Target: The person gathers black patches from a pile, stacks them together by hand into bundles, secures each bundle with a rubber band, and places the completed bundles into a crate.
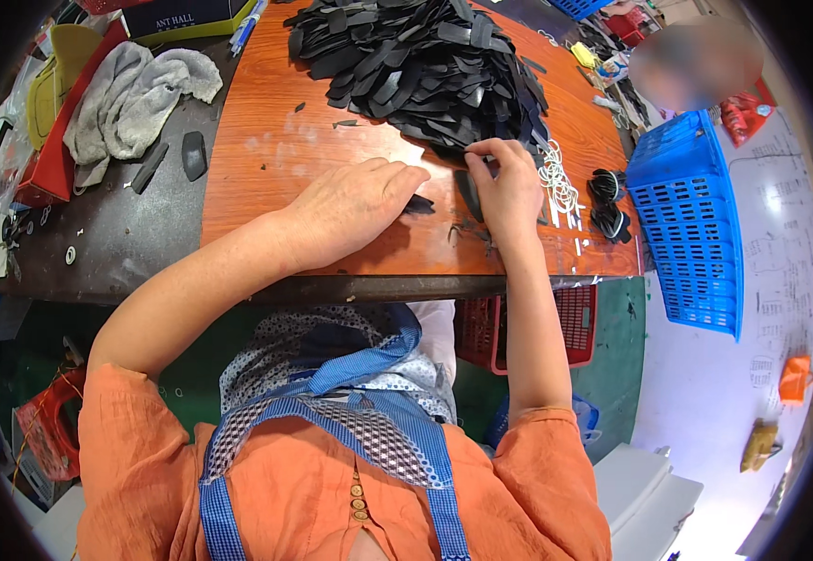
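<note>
A large heap of flat, black, oblong pieces (406,70) covers the far middle of the orange-brown wooden board (271,187). My left hand (355,206) is low over the board, its fingers curled downward. From under those fingers sticks the end of a black piece (418,205). My right hand (509,187) is at the near edge of the heap, thumb and forefinger bent together; what they pinch is hidden against the black. Beside its thumb another black piece (467,194) lies on the board.
White elastic loops (561,178) and black coiled bands (609,201) lie right of my right hand. A blue plastic crate (691,224) stands at the right. A grey cloth (135,103) and two black pieces (194,156) rest at the left. A red crate (570,327) is below the table.
</note>
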